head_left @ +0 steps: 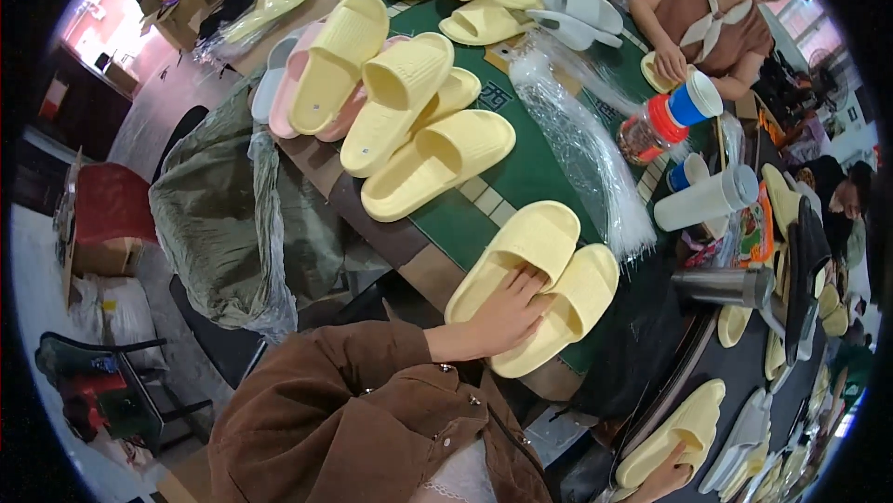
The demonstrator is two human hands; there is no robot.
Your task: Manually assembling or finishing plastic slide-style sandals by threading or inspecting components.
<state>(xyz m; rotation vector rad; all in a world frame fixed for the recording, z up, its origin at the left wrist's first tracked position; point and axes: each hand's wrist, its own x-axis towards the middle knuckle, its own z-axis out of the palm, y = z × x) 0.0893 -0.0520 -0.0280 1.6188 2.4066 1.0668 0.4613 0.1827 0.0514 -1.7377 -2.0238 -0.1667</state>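
My left hand (507,317) grips the adjoining inner edges of two pale yellow slide slippers, the left slipper (544,226) and the right slipper (595,280), side by side at the table's near edge. Down at the lower right, my right hand (665,479) holds another yellow slipper (699,415) over the dark belt, a finger at its strap opening. Beyond my left hand lie more yellow slippers: a single one (460,152) closest, then a stacked group (409,75) with pink and grey ones beneath.
The table has a green top (442,229). A bundle of clear plastic strands (572,140) lies across it. Right of that stand a red-lidded jar (642,136), a white tumbler (693,205) and a steel mug (721,285). A co-worker (698,19) handles a slipper opposite. A sack (219,215) hangs left.
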